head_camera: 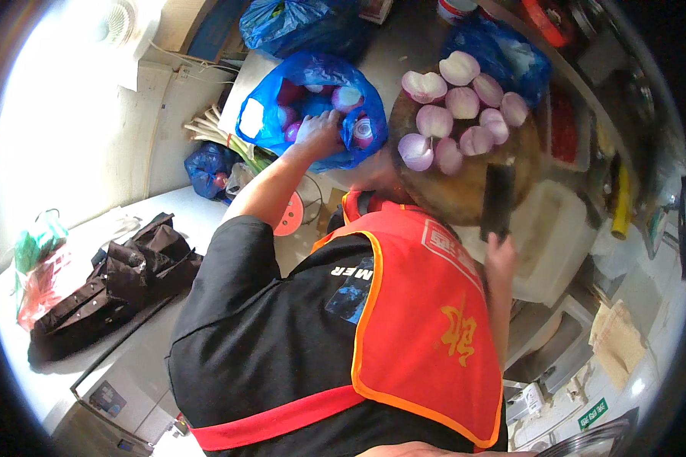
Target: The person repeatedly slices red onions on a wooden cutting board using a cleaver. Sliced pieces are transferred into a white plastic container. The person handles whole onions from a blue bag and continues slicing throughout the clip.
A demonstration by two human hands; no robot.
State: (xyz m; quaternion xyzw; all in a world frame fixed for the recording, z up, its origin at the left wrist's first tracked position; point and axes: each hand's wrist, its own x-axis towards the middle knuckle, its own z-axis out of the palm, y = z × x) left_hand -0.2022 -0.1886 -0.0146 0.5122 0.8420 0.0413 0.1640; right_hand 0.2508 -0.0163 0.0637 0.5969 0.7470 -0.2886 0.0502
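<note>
My left hand (320, 136) reaches into an open blue plastic bag (314, 65) of red onions. Its fingertips are partly hidden among the onions, so whether they grip one is unclear. One onion (347, 98) lies just beyond the fingers, and another (363, 130) sits to their right beside a fold of the bag. My right hand (500, 251) holds a cleaver (497, 194) by its handle. The dark blade extends over the near right edge of a round wooden chopping board (440, 191). Several peeled, halved red onions (434, 121) cover the board's far part.
More blue bags (288, 25) (503, 57) stand behind. Scallions (234, 140) lie left of the onion bag, above a round red stool top (290, 217). A white plastic container (554, 245) adjoins the board at right. A black bag (126, 280) rests on the white table at left.
</note>
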